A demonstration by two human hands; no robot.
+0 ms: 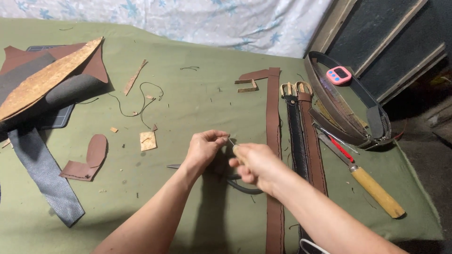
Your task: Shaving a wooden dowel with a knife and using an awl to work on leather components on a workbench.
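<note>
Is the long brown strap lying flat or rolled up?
Lying flat. The long brown strap stretches straight down the green cloth, beside two buckled belts, passing under the right hand.

You worked in a leather workshop: belts (301, 136), leather scraps (87, 162) and a wooden-handled knife (372, 188) lay on the cloth-covered bench (188, 94).

A pink timer (339, 75) sits upper right; a wooden-handled knife (372, 187) lies right; leather scraps (87, 162) lie left on the green tabletop (197, 94).
</note>
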